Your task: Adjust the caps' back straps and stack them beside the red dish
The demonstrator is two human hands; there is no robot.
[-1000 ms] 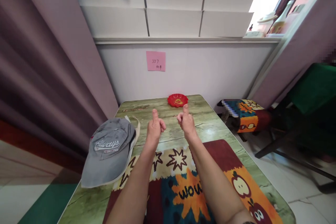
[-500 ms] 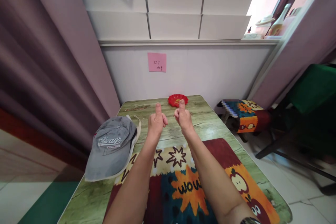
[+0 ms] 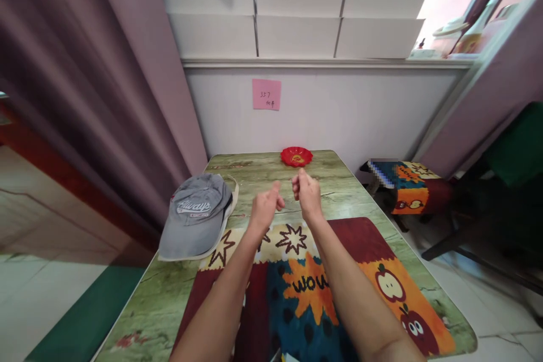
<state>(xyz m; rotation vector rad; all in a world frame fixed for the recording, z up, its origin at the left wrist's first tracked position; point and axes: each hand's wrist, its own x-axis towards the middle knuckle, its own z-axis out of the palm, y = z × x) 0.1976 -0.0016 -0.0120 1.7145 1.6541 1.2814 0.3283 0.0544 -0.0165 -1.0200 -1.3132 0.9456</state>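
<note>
The left hand point(image 3: 266, 203) is curled with its thumb up, and the right hand point(image 3: 307, 193) is curled shut — both over the green table point(image 3: 352, 201). The red, wavy-rimmed dish point(image 3: 296, 156) sits near the far edge — table top shows between it and the gray cap point(image 3: 195, 218).

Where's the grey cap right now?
In the head view, the grey cap sits on the table's left side, left of the left hand, beside the patterned mat.
</note>
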